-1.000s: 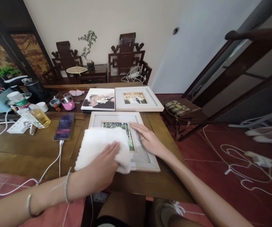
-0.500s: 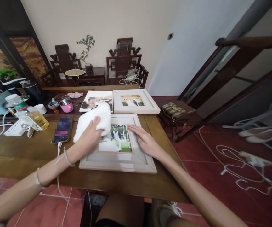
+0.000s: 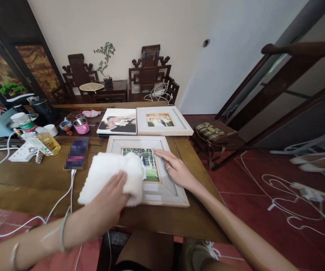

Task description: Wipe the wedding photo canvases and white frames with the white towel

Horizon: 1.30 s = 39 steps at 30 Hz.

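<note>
A picture frame with a pale wooden border and a wide white mat lies flat near the table's front edge. My left hand presses a folded white fluffy cloth onto the frame's left front part, its fingers closed over the cloth. The cloth hides the left portion of the photo and overhangs the frame's left side. On the right side of the frame rests my right hand, fingers stretched out flat along the inner edge of the mat.
Behind lie a second white frame and a photo panel. To the left are a phone on a charging cable, a pink cup, a bottle and a power strip. A chair holding a plaid bag stands right.
My left hand has slid the cloth toward me, from the frame's upper left to its lower left, uncovering the photo panel behind. My right hand stays in place on the frame.
</note>
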Each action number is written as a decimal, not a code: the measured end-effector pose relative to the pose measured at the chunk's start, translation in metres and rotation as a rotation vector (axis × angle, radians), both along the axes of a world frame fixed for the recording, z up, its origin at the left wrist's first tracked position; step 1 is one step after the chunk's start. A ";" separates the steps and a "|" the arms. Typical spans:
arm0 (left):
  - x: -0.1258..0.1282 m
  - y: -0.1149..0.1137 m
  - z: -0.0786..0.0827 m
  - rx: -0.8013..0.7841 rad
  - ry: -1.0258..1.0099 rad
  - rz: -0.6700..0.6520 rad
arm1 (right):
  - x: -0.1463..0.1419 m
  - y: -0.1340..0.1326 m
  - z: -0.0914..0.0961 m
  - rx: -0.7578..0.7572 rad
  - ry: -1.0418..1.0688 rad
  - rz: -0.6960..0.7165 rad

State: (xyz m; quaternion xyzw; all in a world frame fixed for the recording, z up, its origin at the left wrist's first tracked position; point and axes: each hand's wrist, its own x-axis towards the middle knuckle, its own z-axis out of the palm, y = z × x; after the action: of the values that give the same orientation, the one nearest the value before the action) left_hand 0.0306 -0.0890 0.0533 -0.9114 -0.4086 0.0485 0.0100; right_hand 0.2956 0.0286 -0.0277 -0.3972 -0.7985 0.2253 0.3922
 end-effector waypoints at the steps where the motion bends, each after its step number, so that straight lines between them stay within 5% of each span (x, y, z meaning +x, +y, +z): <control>1: 0.002 -0.012 0.003 -0.029 0.004 -0.011 | 0.000 0.000 0.000 -0.002 0.000 -0.003; 3: 0.006 -0.025 0.007 -0.066 0.006 -0.014 | -0.001 0.000 0.001 -0.006 -0.003 -0.007; 6: 0.010 -0.014 0.006 -0.087 -0.012 0.015 | -0.001 0.000 0.000 -0.007 -0.007 -0.012; 14: 0.007 0.090 -0.009 -0.012 -0.142 0.096 | 0.000 0.000 0.000 -0.005 0.014 -0.009; 18: 0.007 0.122 -0.008 0.021 -0.148 0.079 | -0.001 0.000 0.000 -0.005 0.035 -0.026; 22: 0.006 0.107 -0.003 -0.055 -0.082 0.019 | -0.003 0.000 0.000 -0.002 0.044 -0.026; 28: 0.012 0.017 0.018 -0.112 -0.016 -0.114 | -0.005 -0.002 0.004 -0.011 -0.013 -0.038; 31: 0.025 -0.006 0.021 -0.115 -0.008 -0.115 | -0.006 -0.003 0.007 -0.014 -0.047 -0.041; 34: 0.037 0.011 0.015 -0.098 -0.008 -0.065 | -0.006 -0.003 0.010 -0.023 -0.068 -0.043; 39: 0.047 0.092 0.001 -0.031 -0.008 0.080 | -0.005 -0.003 0.011 -0.030 -0.108 -0.035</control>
State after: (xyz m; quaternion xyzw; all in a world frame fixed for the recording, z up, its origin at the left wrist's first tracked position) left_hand 0.0779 0.0029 0.0541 -0.8945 -0.4441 0.0515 -0.0076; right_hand 0.2901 0.0255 -0.0167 -0.4285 -0.8079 0.2088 0.3465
